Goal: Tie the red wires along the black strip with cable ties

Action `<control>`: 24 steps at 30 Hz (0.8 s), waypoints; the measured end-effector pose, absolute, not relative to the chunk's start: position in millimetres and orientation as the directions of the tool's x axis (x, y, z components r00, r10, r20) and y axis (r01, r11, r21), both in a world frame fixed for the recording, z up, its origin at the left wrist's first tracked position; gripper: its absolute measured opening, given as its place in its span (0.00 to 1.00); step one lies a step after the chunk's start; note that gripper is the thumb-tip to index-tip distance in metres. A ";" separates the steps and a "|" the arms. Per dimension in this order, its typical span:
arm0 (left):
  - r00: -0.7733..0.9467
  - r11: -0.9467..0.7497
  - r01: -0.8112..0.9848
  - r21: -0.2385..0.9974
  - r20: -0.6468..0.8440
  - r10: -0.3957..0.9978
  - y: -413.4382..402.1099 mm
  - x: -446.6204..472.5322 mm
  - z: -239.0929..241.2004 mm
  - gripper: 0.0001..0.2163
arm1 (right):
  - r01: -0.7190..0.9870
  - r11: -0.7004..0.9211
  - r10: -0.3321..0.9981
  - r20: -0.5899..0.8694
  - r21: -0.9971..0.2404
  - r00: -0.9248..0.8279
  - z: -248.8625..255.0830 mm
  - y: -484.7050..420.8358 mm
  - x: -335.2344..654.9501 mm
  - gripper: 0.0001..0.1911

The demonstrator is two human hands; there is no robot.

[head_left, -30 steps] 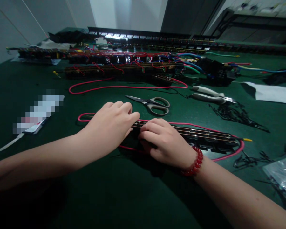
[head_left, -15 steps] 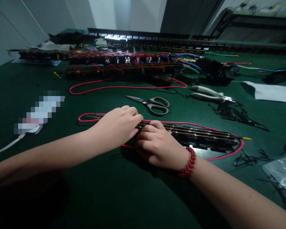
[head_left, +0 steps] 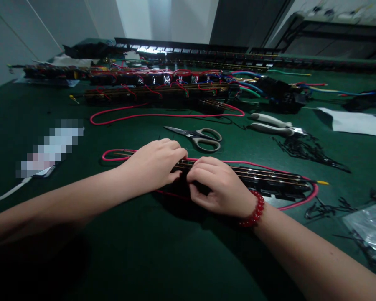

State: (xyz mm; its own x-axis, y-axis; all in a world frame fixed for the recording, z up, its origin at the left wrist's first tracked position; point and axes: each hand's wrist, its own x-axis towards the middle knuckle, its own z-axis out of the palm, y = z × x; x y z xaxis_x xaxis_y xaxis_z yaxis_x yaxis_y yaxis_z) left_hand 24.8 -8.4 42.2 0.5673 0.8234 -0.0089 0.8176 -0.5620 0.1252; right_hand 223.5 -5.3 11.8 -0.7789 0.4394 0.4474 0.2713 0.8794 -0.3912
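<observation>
A long black strip (head_left: 271,187) with thin copper-coloured rods along its top lies crosswise on the green table. My left hand (head_left: 158,163) covers its left part, with the fingers wrapped over the far edge and the thumb on the near side. Beside it, my right hand (head_left: 219,184) is closed in a pinch at the strip's middle. What the pinch holds, if anything, is too small or hidden to make out. A red cable (head_left: 315,193) loops around the strip, and a yellow tip (head_left: 322,182) sticks out at its right end.
Scissors (head_left: 203,139) lie just beyond my hands. Grey-handled pliers (head_left: 271,124) rest farther right beside a pile of black ties (head_left: 310,152). More wired strips (head_left: 163,90) cross the back. A plastic bag (head_left: 371,230) lies at right, a pixelated object with a white cord (head_left: 9,194) at left.
My right hand has shifted slightly up and to the right, and its fingers have drawn from the strip's near side into a pinch. My left hand keeps nearly the same place.
</observation>
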 end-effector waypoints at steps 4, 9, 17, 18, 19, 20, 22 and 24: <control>0.568 -0.561 0.819 0.122 -0.029 0.823 -7.2 24.4 45.6 0.11 | 0.269 0.799 0.542 0.451 -0.539 -0.709 16.8 -2.2 227.8 0.04; 0.573 -0.568 0.817 0.099 -0.035 0.819 -7.5 23.5 48.2 0.10 | 0.285 0.565 0.772 0.373 -0.774 -0.515 19.3 0.6 228.9 0.03; 0.547 -0.544 0.837 0.059 -0.075 0.834 -9.2 24.8 52.9 0.10 | 0.196 0.271 0.922 0.195 -0.942 -0.334 26.9 4.8 227.1 0.02; 0.545 -0.542 0.839 0.052 -0.081 0.835 -9.5 25.3 53.8 0.11 | 0.229 0.285 0.924 0.203 -0.931 -0.323 27.4 4.9 227.4 0.02; 0.542 -0.540 0.840 0.047 -0.085 0.836 -9.6 25.8 54.5 0.11 | 0.258 0.298 0.926 0.212 -0.919 -0.312 27.3 5.1 227.6 0.02; 0.540 -0.539 0.841 0.043 -0.089 0.837 -9.7 26.2 55.0 0.11 | 0.279 0.304 0.928 0.216 -0.911 -0.304 26.6 5.5 227.9 0.02; 0.541 -0.540 0.841 0.042 -0.092 0.836 -9.8 26.4 55.5 0.11 | 0.292 0.295 0.933 0.208 -0.910 -0.294 23.6 6.9 228.2 0.02; 0.544 -0.542 0.839 0.048 -0.092 0.834 -9.7 25.5 55.5 0.11 | 0.286 0.274 0.936 0.186 -0.918 -0.298 20.1 8.6 228.4 0.02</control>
State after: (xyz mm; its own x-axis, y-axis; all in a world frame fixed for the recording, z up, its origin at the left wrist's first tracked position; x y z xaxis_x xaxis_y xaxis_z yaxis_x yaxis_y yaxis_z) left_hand 25.5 -9.7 55.5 0.5443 0.8339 -0.0916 0.8388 -0.5423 0.0476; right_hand 228.4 8.6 20.1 -0.2978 0.9363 0.1860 0.2865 0.2735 -0.9182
